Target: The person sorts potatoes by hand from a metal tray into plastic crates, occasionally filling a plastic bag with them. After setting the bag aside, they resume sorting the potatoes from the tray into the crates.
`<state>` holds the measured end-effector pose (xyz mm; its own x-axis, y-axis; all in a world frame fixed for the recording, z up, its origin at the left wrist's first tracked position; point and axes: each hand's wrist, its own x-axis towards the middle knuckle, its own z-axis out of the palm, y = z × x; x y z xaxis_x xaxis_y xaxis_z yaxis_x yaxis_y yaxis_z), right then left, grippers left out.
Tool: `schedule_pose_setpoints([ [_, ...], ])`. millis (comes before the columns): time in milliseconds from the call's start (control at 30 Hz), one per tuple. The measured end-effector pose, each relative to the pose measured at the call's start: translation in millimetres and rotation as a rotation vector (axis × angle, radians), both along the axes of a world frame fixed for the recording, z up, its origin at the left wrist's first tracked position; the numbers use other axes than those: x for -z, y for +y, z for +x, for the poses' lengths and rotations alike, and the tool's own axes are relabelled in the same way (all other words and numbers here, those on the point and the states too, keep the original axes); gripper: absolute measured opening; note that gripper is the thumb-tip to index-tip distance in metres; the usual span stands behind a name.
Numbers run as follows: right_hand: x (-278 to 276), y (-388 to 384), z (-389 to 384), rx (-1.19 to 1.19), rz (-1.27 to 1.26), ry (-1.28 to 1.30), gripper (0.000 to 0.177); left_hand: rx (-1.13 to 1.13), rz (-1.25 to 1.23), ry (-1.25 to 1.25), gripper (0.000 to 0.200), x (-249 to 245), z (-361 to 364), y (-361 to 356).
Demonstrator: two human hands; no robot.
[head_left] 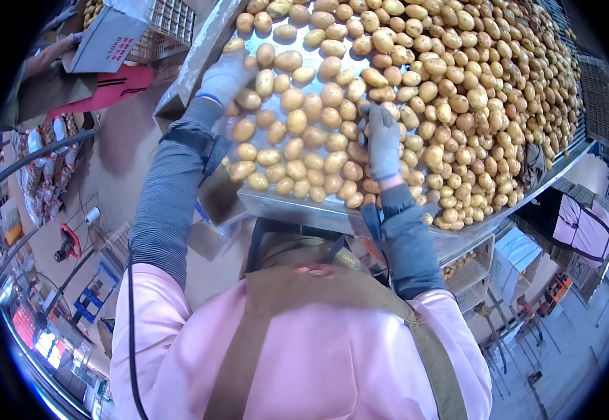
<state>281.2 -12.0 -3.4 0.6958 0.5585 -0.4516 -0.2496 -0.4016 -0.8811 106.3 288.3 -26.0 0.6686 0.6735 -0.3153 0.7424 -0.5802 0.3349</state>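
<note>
left hand (pixel 224 73) curled, hold unclear, potatoes (pixel 458 70) at 3 o'clock | right hand (pixel 383 140) flat, fingers (pixel 376 115) straight, potatoes touching underneath

Head-worn view, steeply down, close over potatoes (pixel 416 84)

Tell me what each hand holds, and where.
Nothing clearly held: the right hand lies flat on the potatoes; the left hand cups some by the table edge, grip hidden.

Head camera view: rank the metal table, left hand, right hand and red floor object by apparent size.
1. metal table, by far largest.
2. left hand and right hand: look alike, not ranked.
3. red floor object: smallest, though farther from the camera, so unsure.
</note>
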Motion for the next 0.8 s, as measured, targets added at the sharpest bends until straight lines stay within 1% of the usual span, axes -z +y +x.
schedule_pose_setpoints([
  [67, -5, 6, 3, 0.093, 0.160, 0.306, 0.032, -0.359, -0.876, -0.476, 0.045, -28, -3, -10],
  [133, -23, 9, -4, 0.089, 0.210, 0.319, 0.035, -0.628, -1.314, -0.806, 0.046, -85, 1, -57],
  [167, -31, 5, -10, 0.086, 0.230, 0.329, 0.036, -0.679, -1.431, -0.901, 0.044, -103, 2, -75],
  [233, -39, -5, -19, 0.067, 0.319, 0.417, 0.036, -0.421, -0.948, -1.004, 0.045, -96, 4, -104],
  [267, -45, -11, -23, 0.058, 0.363, 0.456, 0.037, -0.490, -1.084, -0.990, 0.046, -110, 4, -112],
  [300, -61, -17, -26, -0.061, 0.277, 0.403, 0.034, -0.572, -1.216, -0.972, 0.047, -123, 5, -120],
  [333, -70, -22, -32, -0.099, 0.300, 0.339, 0.034, -0.663, -1.338, -0.950, 0.048, -136, 5, -127],
  [367, -75, -24, -41, -0.134, 0.323, 0.272, 0.035, -0.617, -1.375, -0.942, 0.047, -126, -1, -130],
  [433, -92, -25, -55, -0.186, 0.367, 0.194, 0.035, -0.708, -1.278, -0.889, 0.057, -137, 9, -154],
  [467, -101, -25, -61, -0.209, 0.389, 0.155, 0.036, -0.540, -1.251, -0.809, 0.058, -126, 0, -155],
  [533, -109, -30, -72, -0.261, 0.426, 0.116, 0.034, -0.663, -1.115, -0.829, 0.058, -150, 14, -199],
  [600, -105, -43, -75, -0.314, 0.335, 0.039, 0.033, -0.364, -1.136, -0.819, 0.062, -134, 3, -214],
  [633, -104, -50, -77, -0.327, 0.284, 0.012, 0.033, -0.293, -0.984, -0.860, 0.061, -130, 3, -225],
  [667, -115, -56, -79, -0.229, 0.266, 0.108, 0.034, -0.224, -0.830, -0.901, 0.060, -130, 3, -236],
  [767, -128, -82, -75, -0.253, 0.165, 0.295, 0.039, -0.246, -0.941, -0.776, 0.053, -128, -6, -252],
  [800, -129, -92, -77, -0.228, 0.229, 0.306, 0.039, -0.029, -0.725, -0.704, 0.051, -124, -12, -254],
])
